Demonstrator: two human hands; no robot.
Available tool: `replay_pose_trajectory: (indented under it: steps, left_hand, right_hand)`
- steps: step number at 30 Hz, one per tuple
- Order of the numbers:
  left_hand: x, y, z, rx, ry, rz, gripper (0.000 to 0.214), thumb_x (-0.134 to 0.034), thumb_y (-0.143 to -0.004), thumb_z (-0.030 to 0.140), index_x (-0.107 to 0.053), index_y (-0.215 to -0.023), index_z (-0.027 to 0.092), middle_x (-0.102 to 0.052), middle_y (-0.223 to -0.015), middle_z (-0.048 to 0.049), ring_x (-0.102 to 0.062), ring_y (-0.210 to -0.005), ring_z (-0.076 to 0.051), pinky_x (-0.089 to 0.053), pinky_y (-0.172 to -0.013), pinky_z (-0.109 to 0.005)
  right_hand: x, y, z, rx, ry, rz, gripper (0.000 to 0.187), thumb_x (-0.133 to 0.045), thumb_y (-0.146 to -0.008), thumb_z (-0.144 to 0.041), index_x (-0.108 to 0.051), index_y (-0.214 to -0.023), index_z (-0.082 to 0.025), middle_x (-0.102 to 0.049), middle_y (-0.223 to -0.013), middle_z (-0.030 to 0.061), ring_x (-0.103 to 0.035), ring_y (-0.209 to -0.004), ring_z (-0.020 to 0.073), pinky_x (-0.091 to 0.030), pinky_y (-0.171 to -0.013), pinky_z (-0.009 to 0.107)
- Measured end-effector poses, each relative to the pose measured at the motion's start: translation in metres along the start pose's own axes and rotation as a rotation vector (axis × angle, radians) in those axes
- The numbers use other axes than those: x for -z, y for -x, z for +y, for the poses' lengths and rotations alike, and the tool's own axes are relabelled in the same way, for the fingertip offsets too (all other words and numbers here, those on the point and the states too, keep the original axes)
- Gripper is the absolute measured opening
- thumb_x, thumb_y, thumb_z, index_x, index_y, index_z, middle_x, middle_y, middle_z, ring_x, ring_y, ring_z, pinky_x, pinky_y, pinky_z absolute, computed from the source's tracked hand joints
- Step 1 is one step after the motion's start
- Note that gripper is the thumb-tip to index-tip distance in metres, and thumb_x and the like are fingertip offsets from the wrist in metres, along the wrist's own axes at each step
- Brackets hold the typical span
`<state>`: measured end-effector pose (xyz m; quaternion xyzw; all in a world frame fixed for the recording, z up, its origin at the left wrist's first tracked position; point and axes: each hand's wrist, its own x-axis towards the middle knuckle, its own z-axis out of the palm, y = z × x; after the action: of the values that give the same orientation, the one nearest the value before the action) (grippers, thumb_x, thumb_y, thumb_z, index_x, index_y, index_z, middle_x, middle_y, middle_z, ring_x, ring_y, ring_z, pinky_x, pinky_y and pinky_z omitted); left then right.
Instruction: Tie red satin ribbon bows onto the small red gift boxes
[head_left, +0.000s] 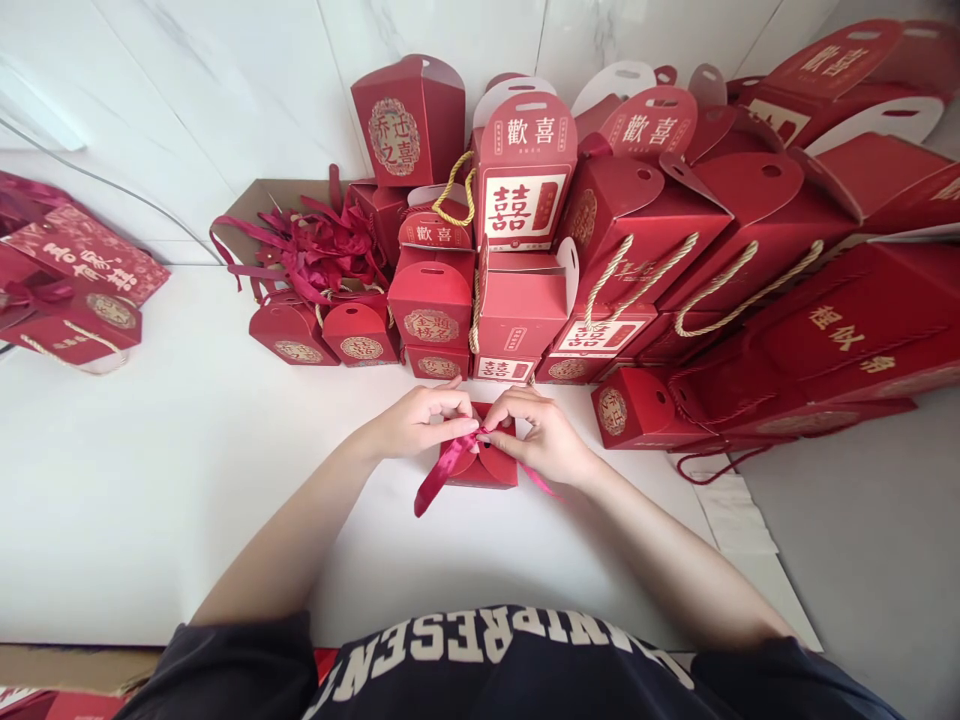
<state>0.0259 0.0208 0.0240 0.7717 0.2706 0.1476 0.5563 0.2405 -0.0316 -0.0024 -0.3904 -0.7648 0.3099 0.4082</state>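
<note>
A small red gift box [480, 472] stands on the white table in front of me, its top flaps folded together. Across its top runs a shiny magenta ribbon [441, 480], one tail hanging to the front left and another sticking out at the right. My left hand [424, 418] pinches the ribbon between thumb and fingers at the left of the box top. From the right, my right hand [541, 432] also pinches the ribbon, close to the left fingertips. Where the ribbon crosses is partly hidden by my fingers.
Red gift boxes [525, 210], several with rope handles, are stacked along the tiled wall. A cardboard box [259, 205] holds a heap of magenta ribbons [330, 245]. More red boxes [75, 320] stand at far left. The white table [150, 480] has its right edge near large red bags [847, 340].
</note>
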Motion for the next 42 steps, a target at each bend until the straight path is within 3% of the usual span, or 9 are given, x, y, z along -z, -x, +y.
replay_pose_trajectory:
  steps: [5,9,13,18,22,29,32,37,42]
  left_hand:
    - [-0.001,0.000,-0.003,0.010,0.039,0.047,0.028,-0.056,-0.093,0.037,-0.059,-0.078,0.014,-0.071,-0.078,-0.0054,-0.066,-0.075,-0.016,-0.049,-0.073,-0.028]
    - [0.000,0.000,-0.003,0.009,0.005,0.032,0.029,-0.055,-0.094,0.037,-0.060,-0.079,0.014,-0.068,-0.075,-0.0038,-0.061,-0.070,-0.013,-0.046,-0.070,-0.026]
    - [0.000,0.001,-0.002,0.018,-0.001,0.020,0.030,-0.053,-0.095,0.039,-0.060,-0.080,0.013,-0.067,-0.077,-0.0049,-0.060,-0.070,-0.013,-0.045,-0.067,-0.025]
    - [0.000,0.001,0.000,0.010,0.045,0.013,0.031,-0.052,-0.095,0.037,-0.056,-0.075,0.014,-0.070,-0.082,-0.0066,-0.066,-0.080,-0.017,-0.049,-0.074,-0.028]
    - [-0.002,0.001,-0.001,0.002,0.056,0.017,0.029,-0.053,-0.095,0.036,-0.057,-0.077,0.015,-0.071,-0.082,-0.0068,-0.068,-0.081,-0.017,-0.050,-0.075,-0.028]
    - [0.000,0.001,-0.005,-0.008,0.051,0.031,0.030,-0.055,-0.094,0.037,-0.054,-0.073,0.015,-0.065,-0.076,-0.0033,-0.065,-0.076,-0.015,-0.049,-0.073,-0.028]
    - [0.001,0.001,-0.005,-0.011,-0.006,0.041,0.030,-0.056,-0.093,0.038,-0.057,-0.073,0.015,-0.063,-0.073,-0.0025,-0.062,-0.071,-0.014,-0.048,-0.069,-0.027]
    - [-0.001,0.001,-0.003,0.021,0.050,0.021,0.028,-0.055,-0.094,0.037,-0.059,-0.077,0.016,-0.070,-0.082,-0.0065,-0.068,-0.083,-0.019,-0.051,-0.077,-0.031]
    - [-0.003,-0.001,0.003,0.065,0.116,0.048,0.027,-0.053,-0.095,0.035,-0.057,-0.077,0.015,-0.071,-0.079,-0.0055,-0.067,-0.079,-0.017,-0.050,-0.076,-0.030]
  right_hand:
    - [0.000,0.001,0.007,0.215,0.087,-0.006,0.009,-0.060,-0.092,-0.024,-0.066,-0.086,-0.023,-0.073,-0.090,0.0054,-0.064,-0.086,0.0202,-0.045,-0.087,0.040]
    - [0.004,0.002,0.011,0.288,0.058,-0.067,0.009,-0.057,-0.094,-0.022,-0.065,-0.089,-0.024,-0.074,-0.093,0.0051,-0.067,-0.088,0.0192,-0.046,-0.094,0.042]
    - [0.005,0.002,0.012,0.250,-0.082,-0.062,0.005,-0.061,-0.093,-0.022,-0.065,-0.091,-0.023,-0.074,-0.090,0.0052,-0.067,-0.089,0.0185,-0.049,-0.092,0.039]
    - [0.003,0.003,0.007,0.024,-0.231,-0.029,0.009,-0.059,-0.094,-0.029,-0.062,-0.093,-0.021,-0.072,-0.095,0.0078,-0.066,-0.089,0.0196,-0.052,-0.082,0.036]
    - [0.001,0.003,0.002,-0.096,-0.203,-0.060,0.011,-0.061,-0.093,-0.031,-0.057,-0.096,-0.020,-0.065,-0.091,0.0038,-0.060,-0.081,0.0158,-0.050,-0.077,0.030]
    - [0.001,0.001,0.003,-0.057,-0.172,-0.110,0.024,-0.064,-0.090,-0.026,-0.057,-0.113,-0.022,-0.063,-0.097,0.0030,-0.057,-0.086,0.0160,-0.049,-0.083,0.031]
    - [0.001,0.001,0.002,-0.035,-0.134,-0.085,0.021,-0.069,-0.087,-0.029,-0.061,-0.105,-0.021,-0.064,-0.098,0.0045,-0.059,-0.088,0.0175,-0.049,-0.083,0.032]
    - [-0.002,0.001,0.007,0.021,-0.109,0.027,0.004,-0.062,-0.092,-0.024,-0.064,-0.090,-0.021,-0.069,-0.089,0.0046,-0.064,-0.081,0.0177,-0.052,-0.078,0.033]
    - [-0.002,0.002,0.013,0.237,-0.024,0.022,0.007,-0.063,-0.091,-0.018,-0.067,-0.092,-0.023,-0.073,-0.087,0.0037,-0.067,-0.086,0.0192,-0.051,-0.087,0.038]
